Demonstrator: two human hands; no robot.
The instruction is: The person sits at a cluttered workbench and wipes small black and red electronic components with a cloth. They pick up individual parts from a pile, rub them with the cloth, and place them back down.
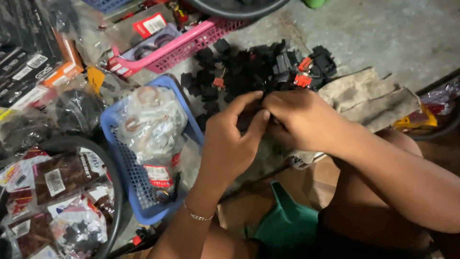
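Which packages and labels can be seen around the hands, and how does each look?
Clear bag of rings: in the blue basket, red-white label.
Red-white label card: in the pink basket.
Black boxes: far left, white stickers.
Brown packets: lower left, white labels.

A single head-worn camera looked steeply down from above the seated person, close over the hands (261, 127) at frame centre. It faced forward onto the concrete floor (383, 33), with the person's own knees along the lower edge. No second view shared the scene.
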